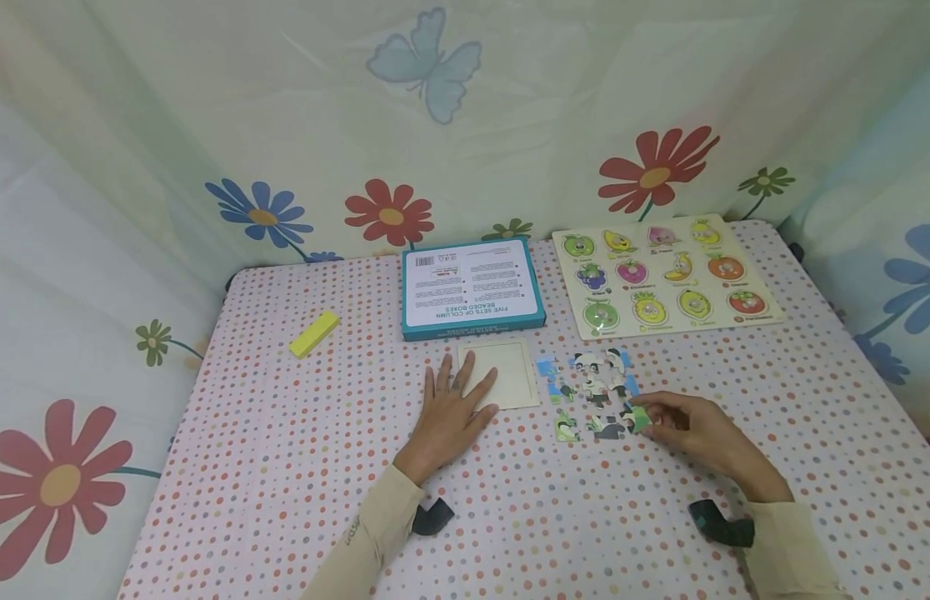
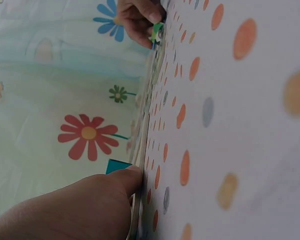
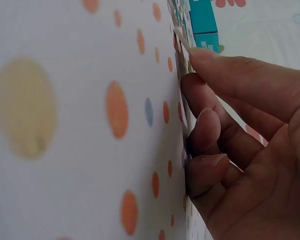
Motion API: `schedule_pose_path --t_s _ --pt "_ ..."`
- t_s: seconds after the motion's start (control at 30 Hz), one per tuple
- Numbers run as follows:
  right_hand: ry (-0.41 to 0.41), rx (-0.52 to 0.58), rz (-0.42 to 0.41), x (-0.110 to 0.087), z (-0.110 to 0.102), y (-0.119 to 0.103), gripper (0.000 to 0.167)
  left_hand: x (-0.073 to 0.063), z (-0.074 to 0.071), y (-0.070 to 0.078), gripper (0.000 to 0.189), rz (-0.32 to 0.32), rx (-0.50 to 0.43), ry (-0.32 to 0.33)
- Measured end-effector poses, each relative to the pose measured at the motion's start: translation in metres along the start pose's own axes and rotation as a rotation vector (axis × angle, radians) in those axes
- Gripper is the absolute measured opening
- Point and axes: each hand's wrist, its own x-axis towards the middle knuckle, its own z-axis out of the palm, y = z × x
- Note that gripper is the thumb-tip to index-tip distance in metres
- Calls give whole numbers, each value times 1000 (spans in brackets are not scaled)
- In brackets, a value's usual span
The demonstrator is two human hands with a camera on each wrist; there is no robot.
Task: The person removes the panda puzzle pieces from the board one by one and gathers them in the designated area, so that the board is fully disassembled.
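In the head view my left hand [image 1: 448, 418] rests with spread fingers on the left side of a shallow cream puzzle tray [image 1: 516, 379]. Its thumb [image 2: 127, 180] lies at the tray's edge in the left wrist view. To the tray's right, several panda jigsaw pieces [image 1: 596, 379] lie partly fitted together, with gaps between some of them. My right hand [image 1: 701, 433] pinches a green jigsaw piece [image 1: 641, 419] at the lower right of this group. The piece is tilted, its thin edge [image 3: 182, 40] showing by the thumb in the right wrist view.
Behind the tray lies a teal box [image 1: 472, 292] with a white printed label. A fruit puzzle board [image 1: 637, 292] lies at the back right. Farther left is a yellow block [image 1: 314, 334] on the dotted tablecloth [image 1: 285, 467]. A flowered curtain [image 1: 510, 167] hangs behind the table.
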Motion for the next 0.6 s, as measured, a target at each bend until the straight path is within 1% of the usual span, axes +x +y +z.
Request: schedule_pose_path --t_s 0.2,0.6 --pt "25 -40 -3 -1 1 -2 37 0 -1 0 54 -1 1 -3" --pt "19 -56 -34 -1 0 -1 35 0 0 0 55 -2 -1 -3"
